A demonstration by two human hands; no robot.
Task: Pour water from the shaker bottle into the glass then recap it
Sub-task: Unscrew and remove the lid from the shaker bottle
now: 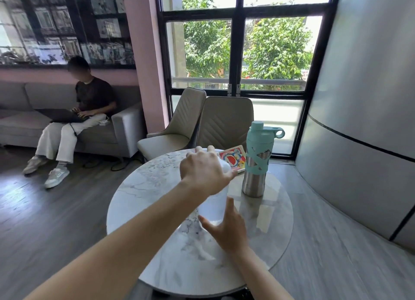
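Firstly, curled down over the white rounded top of the shaker bottle [213,202]: the fingers [198,150] of the left hand [204,169], clamped on that top from above, thumb stretched toward the right side. Lower down, spread wide apart and not closed on anything: the fingers [206,223] of the right hand [226,230], palm turned to the lower wall of the bottle, thumb pointing up along it. Impossible to tell whether really touching the wall or only just beside it.

Standing upright near the middle of the round table [157,187], with a frosted, half-clear plastic body, smooth and slightly tapered; blurred, so no water level to read. Underneath, polished marble top, pale grey with darker veins, glossy with reflections.

Just to the right of the bottle and apart from it, a steel flask [256,165]: brushed metal cylinder, mint rubber sleeve with cut-out crossing bands, mint cap with a ring loop. Behind, lying flat and touching the flask's left side or nearly so, a colourful cartoon card [233,158].

Beyond the table, two beige padded chairs [224,122] with chevron stitching, dark-framed window, wood-plank floor. Far left, a person [89,102] seated on a grey sofa with a laptop.
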